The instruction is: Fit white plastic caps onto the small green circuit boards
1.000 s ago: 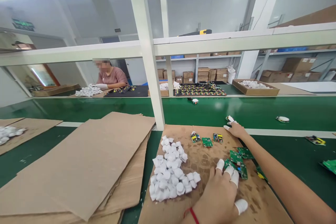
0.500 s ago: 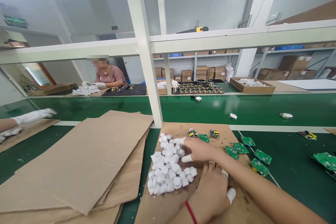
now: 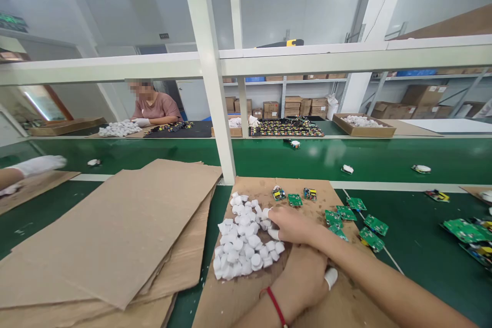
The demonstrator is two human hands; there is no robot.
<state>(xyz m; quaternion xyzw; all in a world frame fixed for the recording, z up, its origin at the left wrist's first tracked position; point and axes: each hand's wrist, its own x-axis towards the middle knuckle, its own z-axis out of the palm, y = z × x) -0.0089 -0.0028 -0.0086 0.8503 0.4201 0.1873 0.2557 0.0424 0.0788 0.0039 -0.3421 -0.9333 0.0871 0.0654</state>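
Behind a white steel frame (image 3: 205, 61), shelves of brown cartons (image 3: 295, 107) line the far wall of a bright workshop, and a green conveyor belt (image 3: 307, 156) runs just past the far edge of the cardboard sheet (image 3: 219, 305) I'm working on. The sheet is scuffed and stained, its edges soft and uneven. A loose heap of small, rounded white plastic caps (image 3: 244, 241) sits on its left half. My right hand (image 3: 294, 225) lies against the right side of the heap, fingers spread, with a white finger cot (image 3: 273, 234) on one of them. My fingertips touch the caps, but I can't tell if they're pinching one. My left hand (image 3: 302, 282), a red string (image 3: 275, 308) around the wrist, sits under my right forearm near the sheet's lower edge. Its fingers are hidden, so I can't tell if it holds anything. Green circuit boards (image 3: 294, 200) lie along the sheet's far edge and around its right edge. Well left of the sheet, past stacked corrugated cardboard (image 3: 107, 230), a co-worker's gloved hand (image 3: 38, 165) shows. Across the belt from the sheet, another co-worker (image 3: 154, 107) sits at a bench.
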